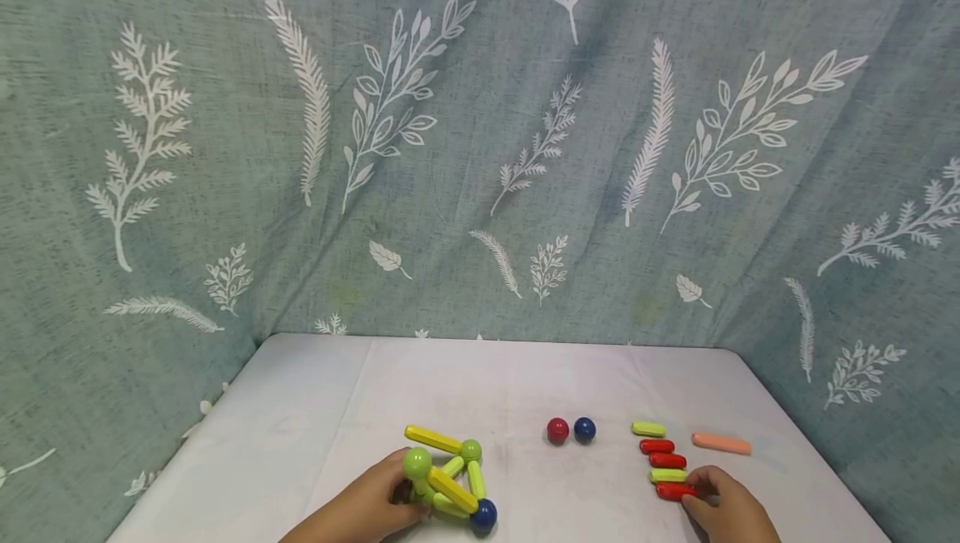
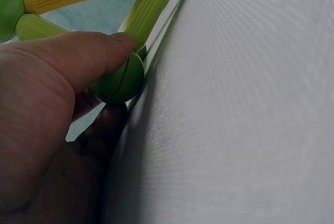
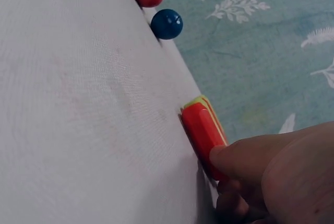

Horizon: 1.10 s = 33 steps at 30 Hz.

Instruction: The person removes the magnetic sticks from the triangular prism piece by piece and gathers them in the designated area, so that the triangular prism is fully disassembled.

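My left hand [image 1: 375, 503] grips a frame of sticks and balls at its near left corner. In the left wrist view the thumb presses on a green ball [image 2: 121, 82], where a yellow-green stick [image 2: 147, 11] joins it. A yellow stick [image 1: 452, 490] runs from a raised light green ball [image 1: 417, 463] to a dark blue ball [image 1: 483, 516]. Another yellow stick [image 1: 432, 439] meets a green ball [image 1: 471, 450] at the back. My right hand [image 1: 729, 508] pinches the end of a red stick [image 1: 672, 491], the nearest in a row; its other fingers are partly hidden.
Beyond the held stick lie a yellow-green stick [image 1: 667, 475], two red sticks [image 1: 667, 460] and another yellow-green stick [image 1: 648, 428]. An orange stick [image 1: 722, 443] lies to their right. A red ball [image 1: 557, 430] and a blue ball [image 1: 585, 430] sit mid-table. Patterned cloth [image 1: 480, 151] hangs behind.
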### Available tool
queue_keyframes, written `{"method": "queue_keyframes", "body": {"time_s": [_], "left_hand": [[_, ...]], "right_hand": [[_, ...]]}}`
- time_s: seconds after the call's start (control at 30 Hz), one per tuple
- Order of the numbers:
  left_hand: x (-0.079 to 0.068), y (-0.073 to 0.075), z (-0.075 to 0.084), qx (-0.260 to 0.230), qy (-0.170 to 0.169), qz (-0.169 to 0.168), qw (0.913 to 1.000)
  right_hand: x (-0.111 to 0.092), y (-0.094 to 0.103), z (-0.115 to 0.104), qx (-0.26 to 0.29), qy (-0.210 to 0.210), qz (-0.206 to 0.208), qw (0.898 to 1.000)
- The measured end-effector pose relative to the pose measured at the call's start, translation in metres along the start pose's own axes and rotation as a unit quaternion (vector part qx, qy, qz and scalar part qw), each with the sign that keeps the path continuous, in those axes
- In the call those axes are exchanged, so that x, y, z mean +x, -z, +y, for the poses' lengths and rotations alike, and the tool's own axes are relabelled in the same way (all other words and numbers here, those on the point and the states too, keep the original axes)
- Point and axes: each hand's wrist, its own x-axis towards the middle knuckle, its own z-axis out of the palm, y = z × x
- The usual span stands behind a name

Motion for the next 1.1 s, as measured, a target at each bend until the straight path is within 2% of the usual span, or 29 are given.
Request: {"method": "queue_keyframes", "body": {"time_s": [0.1, 0.23, 0.4, 0.67, 0.93, 1.1], "left_hand": [[0.0, 0.0, 0.0, 0.006, 0.006, 0.0, 1.0], [-0.001, 0.0, -0.002, 0.013, 0.009, 0.003, 0.9999], [-0.002, 0.0, -0.001, 0.016, 0.001, 0.009, 0.9998], [-0.003, 0.0, 0.001, 0.011, 0.001, 0.01, 0.9999], [-0.002, 0.0, -0.001, -0.001, 0.001, 0.01, 1.0], [-0.001, 0.0, -0.001, 0.009, -0.002, 0.011, 0.9999]], "right_hand": [[0.001, 0.0, 0.0, 0.015, -0.005, -0.008, 1.0], [-0.002, 0.001, -0.005, 0.004, 0.007, -0.004, 1.0], [-0.015, -0.003, -0.031, 0.011, 0.046, 0.001, 0.999], [-0.044, -0.033, -0.087, 0.049, 0.108, -0.074, 0.99], [-0.054, -0.06, -0.12, 0.079, 0.167, -0.172, 0.968], [-0.061, -0.079, -0.145, 0.091, 0.186, -0.2, 0.958]]}}
